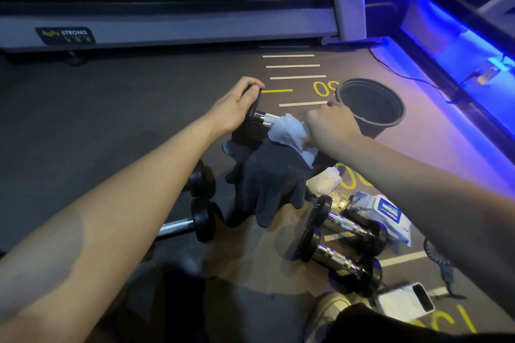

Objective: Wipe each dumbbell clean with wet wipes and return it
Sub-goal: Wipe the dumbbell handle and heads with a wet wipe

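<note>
My left hand (235,106) grips the black left end of a dumbbell (255,120) held above the floor. Its chrome handle shows between my hands. My right hand (330,125) holds a white wet wipe (287,133) wrapped round the handle's right part, and the dumbbell's right end is hidden behind it. Two dumbbells (348,227) lie on the floor at lower right. Two more (202,220) lie at lower left, partly under my left arm. A pack of wet wipes (390,213) lies right of them.
Dark gloves (267,178) lie on the floor below the held dumbbell, with a crumpled used wipe (326,182) beside them. A black bucket (370,104) stands at the right. A phone (404,303) and a shoe (326,312) are at the bottom. A treadmill base (167,28) runs along the back.
</note>
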